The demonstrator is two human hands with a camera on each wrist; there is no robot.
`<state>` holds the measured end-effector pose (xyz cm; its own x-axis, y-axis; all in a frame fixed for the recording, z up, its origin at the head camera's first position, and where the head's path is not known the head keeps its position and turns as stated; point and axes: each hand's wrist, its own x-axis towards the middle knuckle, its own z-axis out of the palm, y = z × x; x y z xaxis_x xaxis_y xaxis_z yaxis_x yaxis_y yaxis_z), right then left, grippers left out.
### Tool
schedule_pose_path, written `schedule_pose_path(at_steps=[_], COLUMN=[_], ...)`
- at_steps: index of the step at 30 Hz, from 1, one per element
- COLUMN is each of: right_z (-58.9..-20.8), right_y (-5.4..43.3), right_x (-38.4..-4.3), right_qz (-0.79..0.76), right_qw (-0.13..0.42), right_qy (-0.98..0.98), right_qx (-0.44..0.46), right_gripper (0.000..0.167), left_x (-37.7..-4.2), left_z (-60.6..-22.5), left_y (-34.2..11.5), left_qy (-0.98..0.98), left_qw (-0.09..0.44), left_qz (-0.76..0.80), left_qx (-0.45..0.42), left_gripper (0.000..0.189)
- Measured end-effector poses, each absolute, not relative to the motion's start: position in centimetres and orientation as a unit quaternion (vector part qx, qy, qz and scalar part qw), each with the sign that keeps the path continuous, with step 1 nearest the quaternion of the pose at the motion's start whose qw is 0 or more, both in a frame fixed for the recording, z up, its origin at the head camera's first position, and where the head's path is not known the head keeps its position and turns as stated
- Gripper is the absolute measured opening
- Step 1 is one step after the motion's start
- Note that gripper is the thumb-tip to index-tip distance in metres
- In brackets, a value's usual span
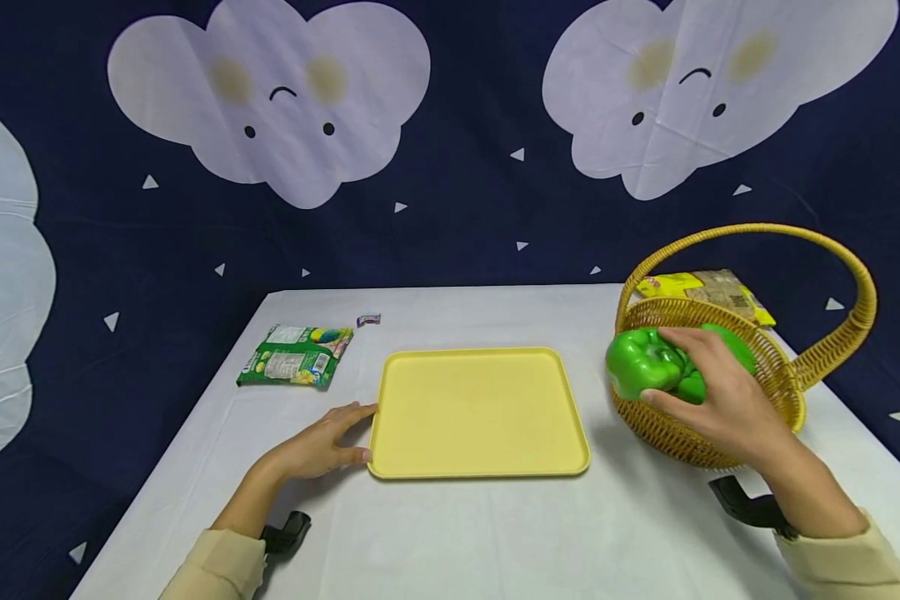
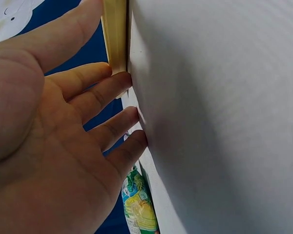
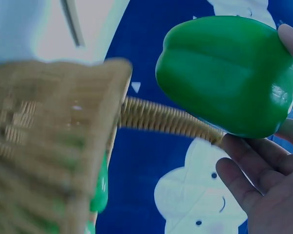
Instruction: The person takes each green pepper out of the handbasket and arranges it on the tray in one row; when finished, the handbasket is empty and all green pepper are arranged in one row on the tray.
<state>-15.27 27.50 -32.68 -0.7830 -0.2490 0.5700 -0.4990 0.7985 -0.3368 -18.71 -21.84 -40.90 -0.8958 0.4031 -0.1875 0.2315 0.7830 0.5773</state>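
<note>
My right hand (image 1: 727, 404) grips a glossy green bell pepper (image 1: 636, 365) at the left rim of a wicker basket (image 1: 663, 435). In the right wrist view, thumb and fingertips press on the bell pepper (image 3: 224, 73), which is raised beside the basket wall (image 3: 44, 126). More green (image 1: 735, 343) shows inside the basket, partly hidden by the hand. My left hand (image 1: 311, 446) rests at the left edge of a yellow rectangular tray (image 1: 480, 417), its fingers spread and nearly straight. Nothing lies on the tray. The left wrist view shows the fingertips against the tray's side (image 2: 115, 44).
A green snack packet (image 1: 296, 357) lies at the back left, with a tiny purple wrapped candy (image 1: 368, 319) beyond it. Behind the basket is a yellow and brown packet (image 1: 712, 292). The basket's tall arched handle (image 1: 757, 229) rises above the right side. A cloud-patterned curtain (image 1: 465, 183) hangs behind the table.
</note>
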Motion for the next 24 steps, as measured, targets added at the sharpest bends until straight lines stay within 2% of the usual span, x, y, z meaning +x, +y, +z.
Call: schedule_pose_path(at_steps=[10,24], right_z=[-34.3,-36.4], right_y=[23.8,18.3], right_x=[-16.2,-18.0], right_qz=[0.276,0.309], right_qw=[0.221,0.206], right_qy=[-0.907,-0.885], right_qx=[0.23,0.28], right_gripper=[0.076,0.07], left_x=[-18.8,-18.7], left_z=[-40.6,-40.7], left_y=[-21.6,-21.7], left_qy=[0.928,0.929], left_qw=[0.158,0.158], left_qz=[0.293,0.292], left_qx=[0.17,0.16], left_gripper=[0.076,0.076])
